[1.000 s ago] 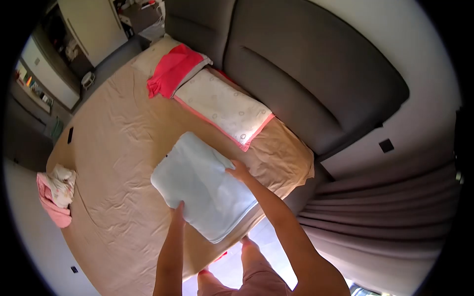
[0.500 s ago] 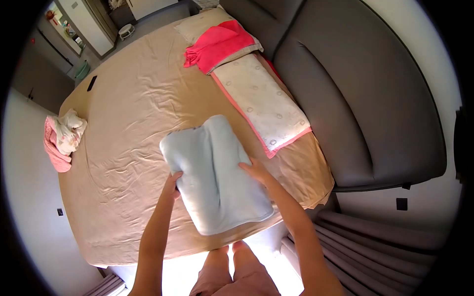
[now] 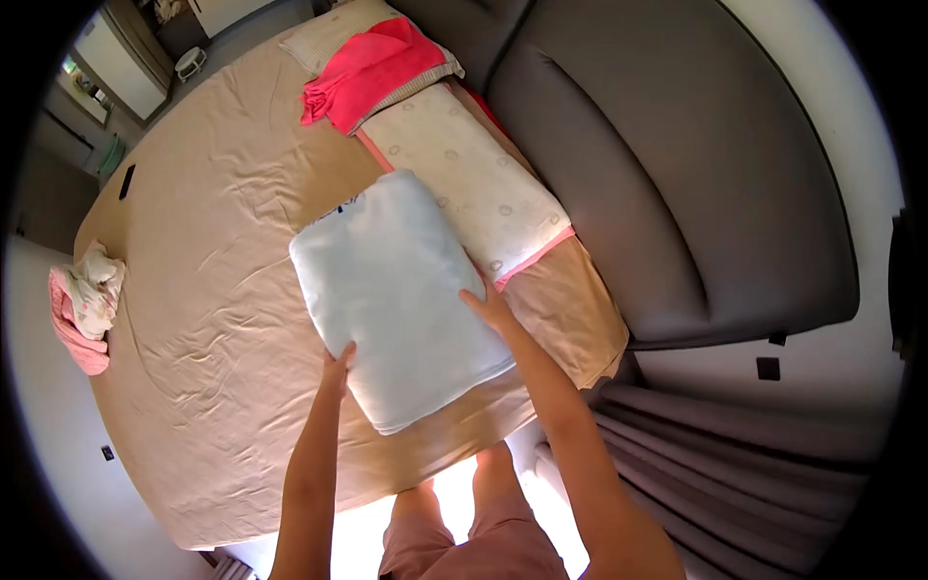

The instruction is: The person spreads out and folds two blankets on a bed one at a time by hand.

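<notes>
A folded pale blue blanket [image 3: 401, 300] is held low over the near side of the bed, its top fairly flat. My left hand [image 3: 336, 369] grips its left edge near the lower corner, thumb on top and the other fingers underneath. On the opposite edge, my right hand [image 3: 490, 307] holds it the same way, with the fingers partly hidden below. Dark marks show along the blanket's far left edge. Just beyond it lies a long white patterned pillow [image 3: 474, 174] with pink trim, partly overlapped in view by the blanket's far right side.
A tan sheet [image 3: 213, 319] with wrinkles covers the bed. Red cloth [image 3: 382, 68] lies over a pillow at the far end. A dark headboard [image 3: 638, 174] stands on the right. A pink and white cloth bundle [image 3: 87, 304] and a black phone-like object [image 3: 127, 182] lie at left.
The blanket has moved left and away from me in both hands, and its middle crease has flattened out. My view has shifted to the right.
</notes>
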A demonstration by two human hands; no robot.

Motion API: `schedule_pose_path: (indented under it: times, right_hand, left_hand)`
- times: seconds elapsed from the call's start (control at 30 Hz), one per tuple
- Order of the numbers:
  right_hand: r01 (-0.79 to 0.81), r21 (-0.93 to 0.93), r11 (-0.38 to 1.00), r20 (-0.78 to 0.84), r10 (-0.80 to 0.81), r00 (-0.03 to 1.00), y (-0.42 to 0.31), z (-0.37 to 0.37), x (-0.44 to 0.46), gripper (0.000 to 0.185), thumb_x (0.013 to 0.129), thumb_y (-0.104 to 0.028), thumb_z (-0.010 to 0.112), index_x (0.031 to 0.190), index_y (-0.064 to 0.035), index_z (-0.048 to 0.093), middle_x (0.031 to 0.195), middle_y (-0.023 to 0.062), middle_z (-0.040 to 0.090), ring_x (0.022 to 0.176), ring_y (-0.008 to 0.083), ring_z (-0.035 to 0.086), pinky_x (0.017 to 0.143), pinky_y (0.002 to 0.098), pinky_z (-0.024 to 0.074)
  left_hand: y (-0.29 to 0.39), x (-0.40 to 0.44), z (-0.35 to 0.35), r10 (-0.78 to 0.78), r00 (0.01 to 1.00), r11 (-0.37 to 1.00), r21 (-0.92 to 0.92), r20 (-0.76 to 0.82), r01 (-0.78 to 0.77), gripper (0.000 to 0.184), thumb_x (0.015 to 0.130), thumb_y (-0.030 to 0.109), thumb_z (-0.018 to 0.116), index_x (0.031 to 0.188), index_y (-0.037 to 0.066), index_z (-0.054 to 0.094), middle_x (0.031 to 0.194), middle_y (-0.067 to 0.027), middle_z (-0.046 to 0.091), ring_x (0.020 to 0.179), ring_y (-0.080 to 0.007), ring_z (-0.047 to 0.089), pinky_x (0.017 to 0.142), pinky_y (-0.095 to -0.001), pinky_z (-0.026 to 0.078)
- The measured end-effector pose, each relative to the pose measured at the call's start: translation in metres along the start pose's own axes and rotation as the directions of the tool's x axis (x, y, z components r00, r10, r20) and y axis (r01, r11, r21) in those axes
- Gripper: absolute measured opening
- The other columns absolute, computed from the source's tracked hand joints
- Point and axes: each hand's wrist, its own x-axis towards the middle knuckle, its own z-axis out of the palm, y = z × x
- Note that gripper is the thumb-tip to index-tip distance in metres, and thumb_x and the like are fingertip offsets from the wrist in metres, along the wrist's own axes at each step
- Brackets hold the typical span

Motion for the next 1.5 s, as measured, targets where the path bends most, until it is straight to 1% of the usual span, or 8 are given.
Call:
schedule_pose_path:
  times: [0.13, 0.3, 0.53, 0.83, 1.1, 1.2, 1.3, 1.5]
  right_hand:
    - [-0.270, 0.336, 0.903, -0.455, 0.406, 0.792, 0.039, -0.033, 0.062, 0.082, 0.071, -0.045, 0.065, 0.129, 0.0025, 0.032, 0.127, 0.0176, 0.043, 0.115, 0.0266, 0.042, 0.094, 0.0353, 0.0348]
    - [-0.048, 0.808, 0.588, -0.245, 0.409, 0.879, 0.040, -0.074, 0.109, 0.067, 0.075, -0.035, 0.063, 0.127, -0.0018, 0.036, 0.125, 0.0122, 0.044, 0.110, 0.0249, 0.047, 0.091, 0.0340, 0.0390]
    - [0.096, 0.992, 0.077, -0.103, 0.094, 0.990, -0.128, -0.124, 0.147, 0.049, 0.080, -0.018, 0.053, 0.124, -0.0007, 0.040, 0.122, 0.0132, 0.047, 0.112, 0.0281, 0.046, 0.093, 0.0393, 0.0399]
    - [0.143, 0.989, -0.027, -0.141, -0.420, 0.897, -0.357, -0.214, 0.094, 0.045, 0.085, -0.026, 0.049, 0.122, -0.0007, 0.041, 0.119, 0.0114, 0.049, 0.110, 0.0261, 0.047, 0.090, 0.0385, 0.0409]
    - [0.085, 0.966, -0.242, -0.224, -0.634, 0.740, -0.396, -0.195, 0.132, 0.043, 0.088, -0.027, 0.048, 0.122, -0.0013, 0.041, 0.122, 0.0097, 0.047, 0.111, 0.0244, 0.045, 0.092, 0.0374, 0.0388]
    - [0.203, 0.975, -0.094, -0.221, -0.531, 0.818, -0.374, -0.154, 0.213, 0.051, 0.087, -0.020, 0.052, 0.130, -0.0021, 0.031, 0.127, 0.0094, 0.043, 0.115, 0.0246, 0.042, 0.097, 0.0381, 0.0333]
    - [0.200, 0.864, 0.461, -0.101, -0.231, 0.968, -0.322, -0.131, 0.260, 0.068, 0.085, -0.014, 0.053, 0.139, -0.0104, 0.011, 0.132, 0.0071, 0.038, 0.120, 0.0204, 0.038, 0.100, 0.0339, 0.0255]
    - [0.038, 0.241, 0.970, 0.203, -0.089, 0.975, -0.096, -0.047, 0.200, 0.069, 0.079, -0.037, 0.058, 0.134, -0.0064, 0.028, 0.127, 0.0095, 0.042, 0.107, 0.0218, 0.046, 0.084, 0.0331, 0.0400]
  left_hand:
    - [-0.005, 0.001, 0.008, 0.054, 0.993, 0.997, 0.067, -0.103, -0.047, 0.067, 0.072, 0.023, 0.072, 0.122, 0.002, 0.032, 0.113, -0.0143, 0.049, 0.101, -0.0258, 0.050, 0.085, -0.0373, 0.043]
    - [-0.014, -0.004, 0.026, 0.220, 0.911, 0.943, 0.315, -0.349, -0.107, 0.079, 0.069, 0.024, 0.070, 0.131, 0.004, 0.026, 0.120, -0.0182, 0.044, 0.110, -0.0303, 0.043, 0.093, -0.0402, 0.035]
    - [0.015, -0.019, 0.095, 0.515, 0.623, 0.482, 0.800, -0.589, 0.358, 0.080, 0.064, 0.019, 0.066, 0.134, 0.024, 0.027, 0.137, -0.0085, 0.024, 0.124, -0.0334, 0.025, 0.100, -0.0483, 0.022]
    - [0.058, -0.020, 0.123, 0.501, 0.792, 0.678, 0.727, -0.348, -0.109, 0.059, 0.066, 0.016, 0.064, 0.120, 0.005, 0.045, 0.125, -0.0194, 0.037, 0.116, -0.0346, 0.036, 0.099, -0.0398, 0.031]
    - [0.058, -0.008, 0.074, 0.377, 0.805, 0.749, 0.662, -0.458, 0.026, 0.054, 0.067, 0.019, 0.063, 0.117, 0.005, 0.048, 0.121, -0.0195, 0.041, 0.113, -0.0329, 0.040, 0.094, -0.0391, 0.036]
    - [0.049, -0.008, 0.052, 0.339, 0.815, 0.755, 0.653, -0.470, 0.062, 0.054, 0.067, 0.019, 0.063, 0.118, 0.006, 0.048, 0.121, -0.0197, 0.041, 0.112, -0.0334, 0.041, 0.094, -0.0392, 0.036]
    - [0.037, -0.004, 0.036, 0.318, 0.827, 0.734, 0.673, -0.463, 0.094, 0.061, 0.067, 0.021, 0.065, 0.122, 0.006, 0.043, 0.123, -0.0210, 0.040, 0.113, -0.0339, 0.041, 0.094, -0.0397, 0.036]
    - [0.002, 0.023, 0.012, 0.199, 0.864, 0.886, 0.462, -0.462, 0.043, 0.072, 0.067, 0.021, 0.070, 0.126, 0.003, 0.034, 0.119, -0.0209, 0.045, 0.106, -0.0309, 0.048, 0.087, -0.0383, 0.042]
